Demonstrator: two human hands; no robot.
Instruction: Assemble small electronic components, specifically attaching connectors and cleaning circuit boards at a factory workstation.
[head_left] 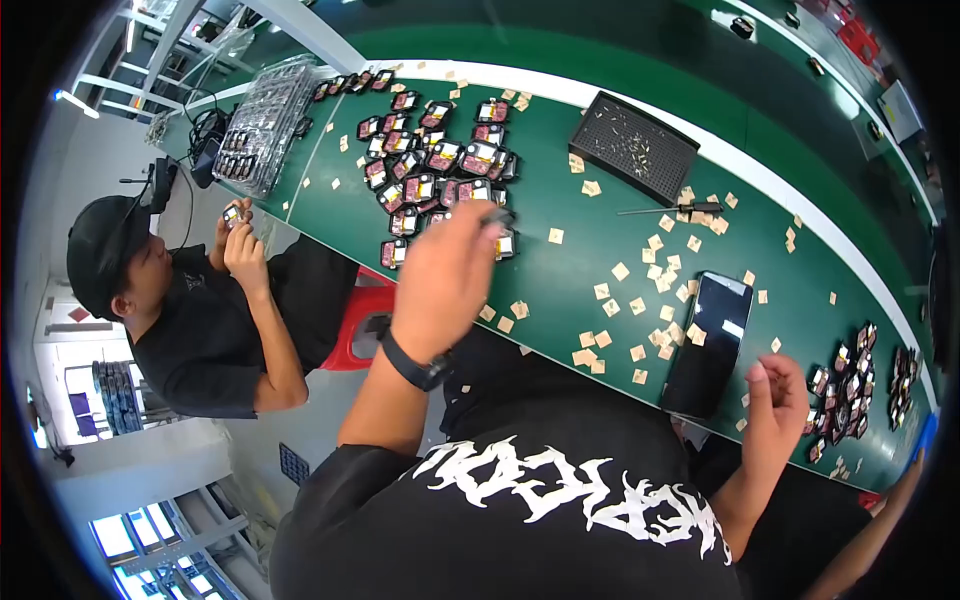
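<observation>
My left hand point(445, 275), with a black watch on its wrist, is over the near edge of a pile of small black devices point(443, 154) with pink and white labels. Between its thumb and fingers is one small black device point(499, 219), partly covered by the fingertips. Beside the near end of a black phone point(708, 345), my right hand point(777, 408) has its fingers curled and the thumb close to them. Whatever those fingers hold, if anything, cannot be made out. Small square tan stickers point(601, 291) lie scattered on the green table point(560, 290) between my hands.
A black tray point(635, 148) with small bits stands at the far side, near a screwdriver point(690, 209). More black devices point(845, 390) are heaped at the right. Stacked clear plastic trays point(265, 125) sit at the left. A co-worker point(190, 310) there holds a small device.
</observation>
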